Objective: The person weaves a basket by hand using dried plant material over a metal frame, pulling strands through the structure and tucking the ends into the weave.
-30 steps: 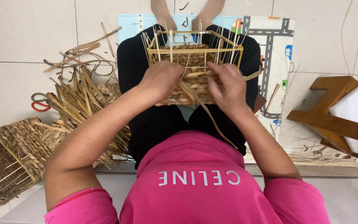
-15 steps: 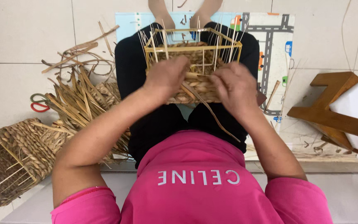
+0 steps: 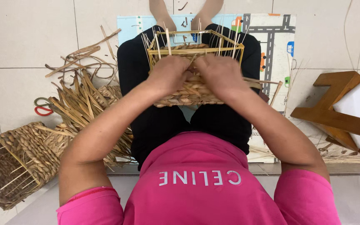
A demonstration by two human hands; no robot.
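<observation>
Head view, looking straight down on a seated person's lap.

Item 1: half-woven basket (image 3: pixel 192 89), a yellow wire frame with straw-coloured weave around its lower part, resting on the black-clad thighs at 12 o'clock from the pink shirt (image 3: pixel 201 187). Thin upright stakes rise from its rim.

Item 2: left hand (image 3: pixel 168 75), at 9 o'clock on the basket, fingers curled closed over the woven wall and pressing it; whether a strand is pinched beneath cannot be told.

Item 3: right hand (image 3: pixel 221 74), at 3 o'clock on the basket, just beside the left, fingers likewise bent down onto the weave. A loose strand (image 3: pixel 260 81) runs out from under it toward 3 o'clock.

Item 4: finished woven basket (image 3: pixel 15 160), lying on its side on the tiled floor at 8 o'clock.

Item 5: heap of flat dried fibre strips (image 3: pixel 78 106), at 9 o'clock, touching the person's leg.

Item 6: scissors (image 3: pixel 42 107), red and green handles, at 9 o'clock beyond the heap.

Item 7: play mat (image 3: pixel 278 41) under the legs, printed with roads.

Item 8: wooden stool (image 3: pixel 334 112), at 3 o'clock, well apart from the basket.
</observation>
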